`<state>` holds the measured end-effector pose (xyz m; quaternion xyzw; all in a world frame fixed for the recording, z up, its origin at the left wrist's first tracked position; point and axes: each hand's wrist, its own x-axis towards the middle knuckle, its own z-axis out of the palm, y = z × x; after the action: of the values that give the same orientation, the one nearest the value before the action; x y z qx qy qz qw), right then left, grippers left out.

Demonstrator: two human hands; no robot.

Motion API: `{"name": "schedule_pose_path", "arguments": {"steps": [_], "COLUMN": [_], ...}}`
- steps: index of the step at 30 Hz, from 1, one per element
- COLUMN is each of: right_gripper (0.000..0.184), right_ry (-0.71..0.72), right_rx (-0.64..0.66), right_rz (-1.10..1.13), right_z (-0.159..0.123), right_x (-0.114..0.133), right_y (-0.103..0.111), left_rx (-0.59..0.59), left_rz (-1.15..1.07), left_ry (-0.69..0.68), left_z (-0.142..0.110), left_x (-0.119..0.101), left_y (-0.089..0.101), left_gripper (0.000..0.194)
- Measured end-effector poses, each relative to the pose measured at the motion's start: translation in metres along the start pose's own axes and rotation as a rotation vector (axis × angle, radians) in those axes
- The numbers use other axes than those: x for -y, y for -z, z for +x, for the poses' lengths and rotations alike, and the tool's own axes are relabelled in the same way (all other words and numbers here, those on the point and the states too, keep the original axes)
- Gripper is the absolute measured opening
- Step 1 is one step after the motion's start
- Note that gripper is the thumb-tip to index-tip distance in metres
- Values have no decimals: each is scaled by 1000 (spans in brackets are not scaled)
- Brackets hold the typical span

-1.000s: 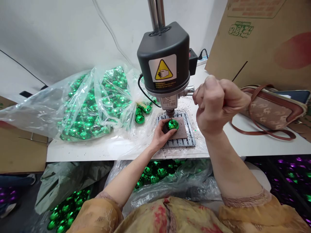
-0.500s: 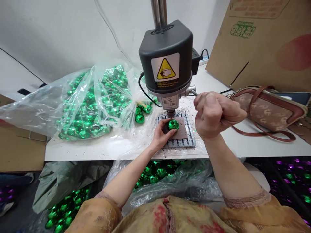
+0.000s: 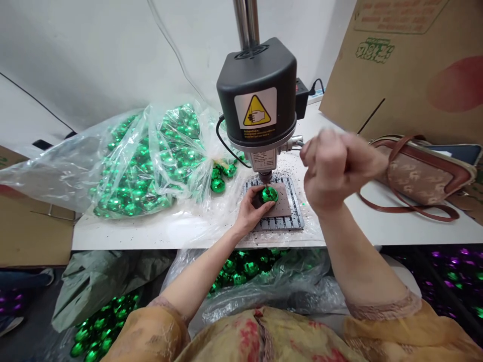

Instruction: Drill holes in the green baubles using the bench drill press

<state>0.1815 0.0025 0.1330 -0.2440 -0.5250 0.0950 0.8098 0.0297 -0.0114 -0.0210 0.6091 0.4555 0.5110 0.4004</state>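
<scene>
My left hand (image 3: 252, 208) pinches a shiny green faceted ball (image 3: 270, 194) between thumb and fingers, on a brown pad (image 3: 281, 205) over the slotted metal base plate (image 3: 295, 219). A dark hole shows in the top of the ball, right below the chuck (image 3: 265, 176) of a bench drill press (image 3: 256, 93). Whether the bit touches the ball I cannot tell. To the right, my right hand (image 3: 335, 168) is closed in a fist around the drill press's feed lever (image 3: 297, 143); most of the lever is hidden by the fingers.
A clear plastic bag (image 3: 151, 161) full of green balls lies left on the white table (image 3: 169, 231), with loose balls (image 3: 218, 185) beside it. Dark shavings surround the base. A handbag (image 3: 422, 166) and a cardboard box (image 3: 407, 65) stand right. More green balls (image 3: 241, 269) sit below the table edge.
My right fist has shifted slightly and is blurred, still at the lever. The drill head appears slightly lower, along with a small camera shift. My left hand keeps the ball in place.
</scene>
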Motion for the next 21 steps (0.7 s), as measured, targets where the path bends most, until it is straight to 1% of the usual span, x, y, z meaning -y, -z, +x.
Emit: {"name": "schedule_pose_path", "arguments": {"steps": [1, 2, 4, 5, 6, 7, 8, 9, 11, 12, 13, 15, 17, 18, 19, 20, 21], "right_gripper": [53, 53, 50, 48, 46, 44, 43, 41, 39, 39, 38, 38, 39, 38, 38, 38, 38], "right_ry": [-11, -23, -27, -17, -4, 7, 15, 17, 9, 9, 11, 14, 13, 15, 12, 11, 7], "right_rx": [-58, -69, -40, -22, -12, -7, -2, -1, 18, 24, 21, 11, 0, -7, -10, -10, -13], "right_rz": [48, 95, 132, 143, 150, 157, 161, 163, 156, 152, 152, 163, 186, 196, 199, 201, 200], "right_z": [9, 19, 34, 39, 42, 43, 44, 43, 41, 40, 40, 40, 40, 40, 40, 40, 40], "right_x": [4, 7, 8, 8, 6, 5, 4, 3, 2, 2, 2, 2, 1, 1, 1, 2, 2], "right_y": [-5, -10, -18, -21, -22, -22, -21, -20, -18, -18, -17, -18, -19, -19, -19, -19, -19], "left_rx": [-13, -35, -107, -132, -131, -90, -9, 107, 388, 521, 643, 834, 944, 963, 956, 924, 863], "left_rz": [7, 24, 93, 144, 200, 253, 305, 364, 548, 679, 824, 1063, 1161, 1167, 1157, 1134, 1100], "left_ry": [5, 6, -19, -53, -104, -173, -255, -343, -503, -557, -584, -568, -514, -502, -508, -541, -589], "left_z": [0, -2, -11, -19, -28, -40, -52, -66, -93, -105, -116, -136, -151, -157, -161, -163, -162], "left_x": [-2, -6, -15, -21, -27, -32, -36, -39, -39, -36, -32, -23, -16, -15, -15, -16, -18], "left_y": [0, 0, 3, 6, 11, 17, 25, 34, 53, 63, 72, 87, 97, 100, 102, 103, 103], "left_gripper": [55, 53, 46, 43, 40, 37, 36, 35, 31, 28, 25, 22, 20, 20, 19, 17, 17]}}
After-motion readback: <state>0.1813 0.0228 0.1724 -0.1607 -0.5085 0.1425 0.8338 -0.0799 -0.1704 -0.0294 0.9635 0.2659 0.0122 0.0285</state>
